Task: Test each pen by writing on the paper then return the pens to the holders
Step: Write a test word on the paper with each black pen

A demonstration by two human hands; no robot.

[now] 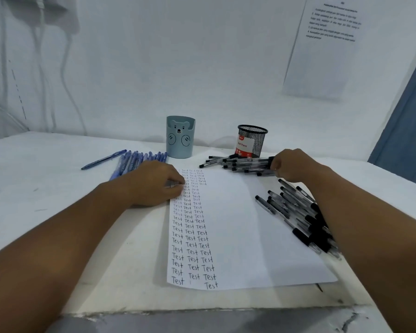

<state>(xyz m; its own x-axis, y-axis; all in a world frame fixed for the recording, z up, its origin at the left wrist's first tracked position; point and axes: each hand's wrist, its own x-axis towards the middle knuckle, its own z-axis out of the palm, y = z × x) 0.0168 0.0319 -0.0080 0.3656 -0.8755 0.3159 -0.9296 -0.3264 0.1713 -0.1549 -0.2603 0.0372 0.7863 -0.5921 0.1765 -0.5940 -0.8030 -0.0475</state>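
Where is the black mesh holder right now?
The black mesh holder stands at the table's far edge, right of the bear holder, just behind the black pens.

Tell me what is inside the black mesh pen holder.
Through the black mesh pen holder shows a white and red "Ball Pens" packet. No pens stick out above the rim; the bottom is hidden by the mesh.

You see blue pens [135, 159], black-capped clear pens [298, 212], white paper [250, 224] with black "Test" rows, a grey-blue bear holder [180, 137], and a black mesh holder [255, 140].
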